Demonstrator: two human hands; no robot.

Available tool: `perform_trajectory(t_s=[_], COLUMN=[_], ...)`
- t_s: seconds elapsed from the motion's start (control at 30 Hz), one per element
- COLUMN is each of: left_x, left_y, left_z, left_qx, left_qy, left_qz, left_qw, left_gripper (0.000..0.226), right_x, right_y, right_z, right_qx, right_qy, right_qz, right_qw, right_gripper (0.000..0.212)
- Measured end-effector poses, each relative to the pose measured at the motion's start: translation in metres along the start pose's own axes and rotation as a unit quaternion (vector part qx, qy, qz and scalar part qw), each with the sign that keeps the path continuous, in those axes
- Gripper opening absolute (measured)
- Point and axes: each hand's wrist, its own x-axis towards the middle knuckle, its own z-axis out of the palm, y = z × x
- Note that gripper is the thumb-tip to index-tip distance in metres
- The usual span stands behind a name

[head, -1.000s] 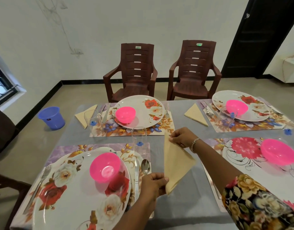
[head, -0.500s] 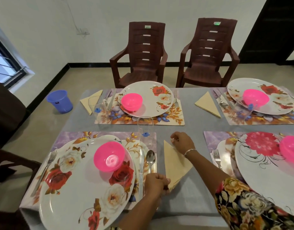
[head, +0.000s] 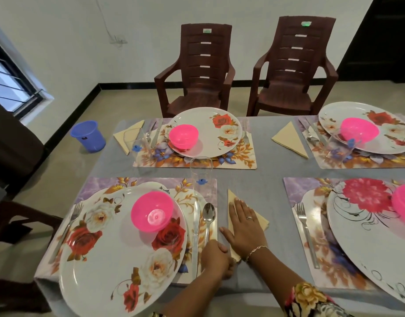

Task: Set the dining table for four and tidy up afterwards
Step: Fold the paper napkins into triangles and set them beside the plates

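Note:
A folded beige napkin (head: 261, 221) lies on the grey tablecloth (head: 265, 175) between the two near placemats. My right hand (head: 245, 225) presses flat on it with straight fingers. My left hand (head: 216, 256) pinches the napkin's near corner beside the near-left placemat (head: 100, 189). That mat carries a floral plate (head: 100, 259), a pink bowl (head: 152, 211), a knife (head: 195, 234), a spoon (head: 208, 216), a fork (head: 68, 227) and a clear glass (head: 201, 177).
Three other settings with floral plates and pink bowls fill the table; the far ones have napkins (head: 289, 139) beside them. Two brown plastic chairs (head: 201, 72) stand behind the table. A blue bucket (head: 88, 136) sits on the floor at left.
The napkin went from held up in the air to lying flat on the cloth. My right hand moved from its far tip onto its middle and flattened.

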Motion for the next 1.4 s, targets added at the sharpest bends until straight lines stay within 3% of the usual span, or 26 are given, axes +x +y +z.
perform_trajectory(t_s=[0.1, 0.23, 0.3, 0.4, 0.53, 0.73, 0.9, 1.0, 1.4], left_x=[-0.007, -0.018, -0.02, -0.02, -0.017, 0.001, 0.016, 0.02, 0.034], left_y=[-0.003, 0.001, 0.004, 0.01, 0.011, -0.022, -0.063, -0.089, -0.153], left_z=[-0.012, -0.036, -0.052, -0.082, -0.135, -0.258, -0.379, -0.445, -0.624], left_qx=[0.051, 0.102, 0.112, 0.099, 0.051, -0.028, -0.077, -0.086, -0.15], left_qy=[-0.018, -0.017, 0.006, 0.059, 0.105, 0.172, 0.25, 0.288, 0.402], left_qz=[0.043, 0.159, 0.224, 0.292, 0.324, 0.304, 0.274, 0.252, 0.153], left_qw=[0.998, 0.982, 0.968, 0.949, 0.939, 0.937, 0.925, 0.92, 0.89], left_gripper=[0.018, 0.015, 0.014, 0.015, 0.011, 0.014, 0.003, 0.007, 0.004], right_x=[-0.003, -0.007, -0.011, -0.022, -0.033, -0.022, -0.007, 0.002, 0.029], right_y=[0.001, 0.001, 0.001, -0.014, -0.068, -0.207, -0.343, -0.42, -0.633], right_z=[-0.004, -0.008, -0.013, -0.027, -0.038, -0.023, 0.006, 0.022, 0.065], right_qx=[-0.002, 0.01, 0.045, 0.103, 0.111, 0.128, 0.145, 0.152, 0.181], right_qy=[0.02, 0.038, 0.061, 0.136, 0.208, 0.261, 0.244, 0.241, 0.158], right_qz=[-0.01, -0.057, -0.046, -0.031, -0.089, -0.242, -0.327, -0.374, -0.477], right_qw=[1.0, 0.998, 0.996, 0.985, 0.968, 0.925, 0.901, 0.882, 0.846], right_gripper=[0.087, 0.112, 0.114, 0.095, 0.063, 0.044, 0.038, 0.037, 0.026])
